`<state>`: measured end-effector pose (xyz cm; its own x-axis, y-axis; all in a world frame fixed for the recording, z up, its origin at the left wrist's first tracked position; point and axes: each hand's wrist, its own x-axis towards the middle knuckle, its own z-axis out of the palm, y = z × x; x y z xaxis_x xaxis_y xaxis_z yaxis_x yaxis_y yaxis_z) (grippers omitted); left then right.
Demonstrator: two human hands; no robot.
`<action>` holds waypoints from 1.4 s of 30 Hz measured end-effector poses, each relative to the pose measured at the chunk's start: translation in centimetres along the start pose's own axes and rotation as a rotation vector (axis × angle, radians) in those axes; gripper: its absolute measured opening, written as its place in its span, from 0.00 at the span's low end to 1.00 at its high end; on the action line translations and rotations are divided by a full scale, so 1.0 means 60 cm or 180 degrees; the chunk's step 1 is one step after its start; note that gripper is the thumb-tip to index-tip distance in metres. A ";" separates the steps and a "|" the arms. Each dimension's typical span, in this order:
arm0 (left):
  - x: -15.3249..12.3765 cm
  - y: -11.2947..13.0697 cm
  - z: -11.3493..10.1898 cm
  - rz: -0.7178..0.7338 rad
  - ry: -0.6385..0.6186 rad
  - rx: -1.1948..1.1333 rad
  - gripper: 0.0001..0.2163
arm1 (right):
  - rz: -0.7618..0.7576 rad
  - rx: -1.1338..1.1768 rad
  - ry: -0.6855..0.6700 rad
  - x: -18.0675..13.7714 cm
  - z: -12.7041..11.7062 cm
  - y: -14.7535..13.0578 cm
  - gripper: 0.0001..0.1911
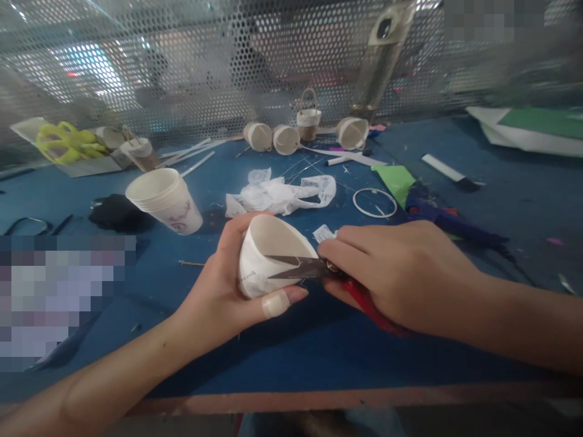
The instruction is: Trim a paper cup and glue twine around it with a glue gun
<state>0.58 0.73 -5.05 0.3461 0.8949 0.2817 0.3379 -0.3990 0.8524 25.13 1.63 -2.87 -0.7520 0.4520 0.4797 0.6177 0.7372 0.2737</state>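
My left hand (237, 279) is wrapped round a white paper cup (255, 264), which lies tilted with its mouth toward me and to the right. A bandage or tape strip (276, 304) covers part of the left thumb. In my right hand (387, 267) is a pair of red-handled scissors (303, 268). Their blades stand apart, one reaching over the cup's mouth and the other along its outer wall. A small scrap of white printed material (323, 233) sticks out by the right fingers. The far side of the cup is hidden.
Beyond the cup lie a crumpled white plastic bag (282, 195) and a white ring (375, 203). A stack of paper cups (166, 200) leans at left. A blue glue gun (450, 221) rests at right. Several small cup baskets (286, 140) line the back by a perforated metal screen (204, 73).
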 end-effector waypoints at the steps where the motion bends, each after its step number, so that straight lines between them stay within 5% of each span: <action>1: -0.001 -0.001 0.000 0.0023 0.0029 0.0051 0.33 | 0.0018 -0.0019 -0.0003 0.000 0.000 -0.001 0.13; 10: 0.001 0.000 -0.004 -0.0191 0.0100 0.0019 0.36 | -0.0087 0.0611 0.0124 -0.007 0.006 0.004 0.15; 16: 0.003 0.019 -0.011 -0.0643 -0.0122 -0.0469 0.30 | 0.1172 0.1776 -0.0122 0.017 -0.008 0.000 0.10; 19: 0.005 0.022 -0.015 -0.0887 -0.0184 -0.0886 0.32 | 0.1204 0.2114 -0.0294 0.024 -0.010 -0.005 0.08; 24: 0.010 0.019 -0.026 -0.1134 -0.0277 -0.1549 0.28 | 0.0890 0.1979 -0.0371 0.026 -0.015 -0.003 0.10; 32: 0.006 0.024 -0.027 -0.1111 -0.0768 -0.2740 0.22 | 0.1044 0.1582 -0.0227 0.017 -0.029 0.016 0.09; 36: 0.001 0.030 -0.026 -0.1056 -0.0856 -0.2747 0.21 | 0.1100 0.1493 -0.0088 0.008 -0.023 0.015 0.07; 42: 0.006 0.043 -0.011 -0.1293 -0.0360 -0.2001 0.27 | 0.1094 0.1358 0.0000 -0.001 -0.002 0.020 0.11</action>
<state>1.00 0.17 -2.49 0.4001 0.9077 -0.1262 -0.0930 0.1772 0.9798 25.93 2.41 -2.48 -0.5234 0.7028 0.4819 0.6797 0.6854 -0.2612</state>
